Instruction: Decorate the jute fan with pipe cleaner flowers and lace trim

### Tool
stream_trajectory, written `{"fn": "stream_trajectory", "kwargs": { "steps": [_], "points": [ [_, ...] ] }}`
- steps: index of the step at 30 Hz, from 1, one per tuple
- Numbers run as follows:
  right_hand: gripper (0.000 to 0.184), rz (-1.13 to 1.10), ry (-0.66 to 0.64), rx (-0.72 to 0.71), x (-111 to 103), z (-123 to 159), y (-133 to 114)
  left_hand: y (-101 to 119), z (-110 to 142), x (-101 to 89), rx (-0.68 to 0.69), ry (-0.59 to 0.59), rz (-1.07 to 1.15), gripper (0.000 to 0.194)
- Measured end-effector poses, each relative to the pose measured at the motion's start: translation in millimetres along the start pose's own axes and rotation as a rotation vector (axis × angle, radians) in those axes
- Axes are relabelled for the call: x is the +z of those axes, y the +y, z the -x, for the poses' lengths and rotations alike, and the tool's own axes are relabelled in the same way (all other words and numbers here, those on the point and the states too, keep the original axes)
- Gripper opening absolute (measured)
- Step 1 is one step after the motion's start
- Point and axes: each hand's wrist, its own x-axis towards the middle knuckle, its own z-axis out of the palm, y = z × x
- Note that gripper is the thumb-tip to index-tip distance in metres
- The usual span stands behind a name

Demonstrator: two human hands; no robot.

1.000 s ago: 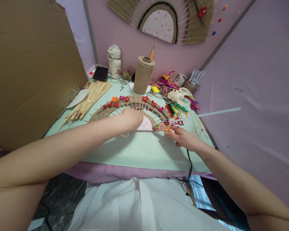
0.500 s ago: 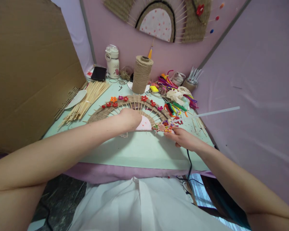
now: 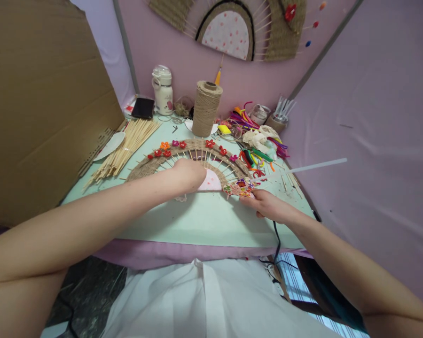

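A half-round craft piece of jute twine and thin sticks (image 3: 198, 144) lies on the table, with red, orange and purple flowers along its arch and a white dotted half-circle (image 3: 211, 181) at its base. My left hand (image 3: 192, 173) reaches over its middle; the back of the hand hides its fingers and whatever they touch. My right hand (image 3: 262, 203) is closed round a hot glue gun with a flowery covering (image 3: 240, 188), at the right end of the arch. A long translucent glue stick (image 3: 317, 165) juts from the gun's rear, and a black cord (image 3: 277, 239) hangs below.
Behind the piece stands a jute twine spool (image 3: 207, 109). A bundle of thin sticks (image 3: 127, 145), a phone (image 3: 143, 108) and a white bottle (image 3: 163, 91) are at left. Pipe cleaners (image 3: 245, 117) and a jar of glue sticks (image 3: 278, 121) are at back right. Cardboard (image 3: 45, 112) walls the left side.
The view has shifted very slightly. Both hands, the glue gun and the craft piece keep nearly the same places relative to each other.
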Motion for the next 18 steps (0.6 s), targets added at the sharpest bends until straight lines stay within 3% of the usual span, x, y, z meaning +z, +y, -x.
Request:
{"fn": "stream_trajectory", "kwargs": {
  "steps": [3,7,11,15,18],
  "points": [
    [0.034,0.005,-0.053,0.038,-1.4,7.7,-1.7,-1.3,-1.9,1.1,-0.018,-0.011,-0.011,0.031],
    [0.035,0.106,0.062,0.006,-11.9,17.6,9.7,-8.8,-2.9,-1.0,-0.012,-0.017,0.006,0.029],
    [0.03,0.391,0.293,-0.108,-28.7,17.8,48.6,-23.0,-1.6,-14.9,0.031,0.004,0.063,0.04],
    [0.033,0.698,0.486,0.065,-39.7,13.2,96.3,-38.6,-7.4,-35.1,0.146,-0.02,0.247,0.043],
    [0.037,0.799,0.525,0.145,-40.7,11.4,124.8,-45.6,-15.5,-47.3,0.215,-0.067,0.35,0.042]
  ]
}}
